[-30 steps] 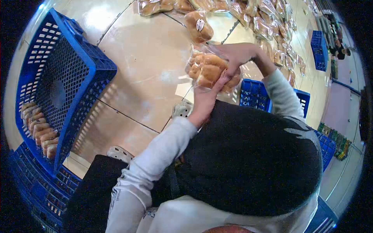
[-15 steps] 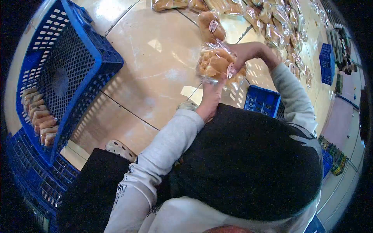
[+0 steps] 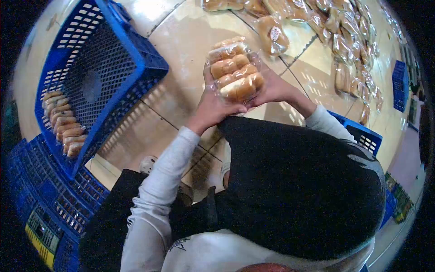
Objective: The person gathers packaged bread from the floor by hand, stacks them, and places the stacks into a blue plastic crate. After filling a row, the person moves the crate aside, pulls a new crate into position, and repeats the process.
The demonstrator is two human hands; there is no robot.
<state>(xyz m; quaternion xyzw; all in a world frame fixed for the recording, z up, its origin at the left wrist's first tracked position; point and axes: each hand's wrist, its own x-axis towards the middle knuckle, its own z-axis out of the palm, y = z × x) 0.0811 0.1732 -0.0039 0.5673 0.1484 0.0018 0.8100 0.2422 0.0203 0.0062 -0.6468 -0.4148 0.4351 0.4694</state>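
I hold a clear plastic bag of bread rolls (image 3: 234, 71) in front of me with both hands, above the tiled floor. My left hand (image 3: 210, 108) grips its lower left side. My right hand (image 3: 272, 89) grips its right side. The rolls lie in rows, flat side facing up. A tilted blue crate (image 3: 99, 77) stands to the left, with a row of rolls (image 3: 63, 124) packed along its lower edge.
Many bagged bread packs (image 3: 333, 31) lie spread on the floor at the top right, one labelled pack (image 3: 273, 35) close by. Stacked blue crates (image 3: 45, 199) sit at the lower left. Another blue crate (image 3: 362, 133) is to my right, another further off (image 3: 400, 86).
The bag has turned from tilted to flat and moved left, nearer the blue crate. Both hands shifted under its lower edge. The view has swung left.
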